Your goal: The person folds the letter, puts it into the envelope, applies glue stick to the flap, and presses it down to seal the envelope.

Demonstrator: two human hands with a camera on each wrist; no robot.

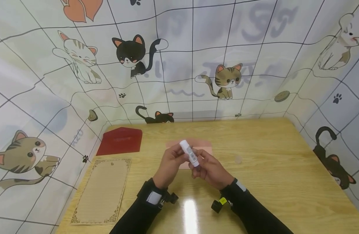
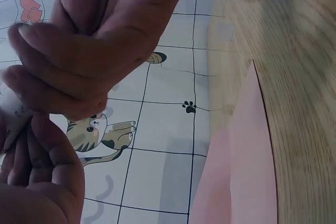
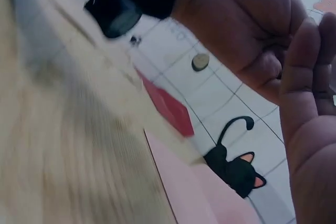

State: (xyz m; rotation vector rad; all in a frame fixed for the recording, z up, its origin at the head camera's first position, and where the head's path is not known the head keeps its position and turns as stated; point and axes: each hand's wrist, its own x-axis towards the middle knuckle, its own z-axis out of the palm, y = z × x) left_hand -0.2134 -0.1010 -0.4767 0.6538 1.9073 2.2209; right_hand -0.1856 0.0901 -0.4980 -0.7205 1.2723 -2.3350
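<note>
A white glue stick [image 1: 189, 152] is held up in front of the body, tilted, with printing along its side. My left hand [image 1: 169, 164] grips its upper part, thumb across the tube. My right hand [image 1: 212, 169] pinches the lower end with curled fingers. In the left wrist view only a bit of the glue stick [image 2: 14, 109] shows at the left edge, between both hands. Under the hands lies a pink envelope [image 1: 207, 147], partly hidden by them; its raised pink flap [image 2: 254, 166] stands out in the left wrist view.
A red envelope [image 1: 121, 142] lies at the back left of the wooden table [image 1: 273, 182]. In front of it is a beige letter sheet [image 1: 101, 191] with an ornate border. A small clear round piece [image 1: 238, 159] lies right of the pink envelope. Cat-printed cloth [image 1: 179, 81] surrounds the table.
</note>
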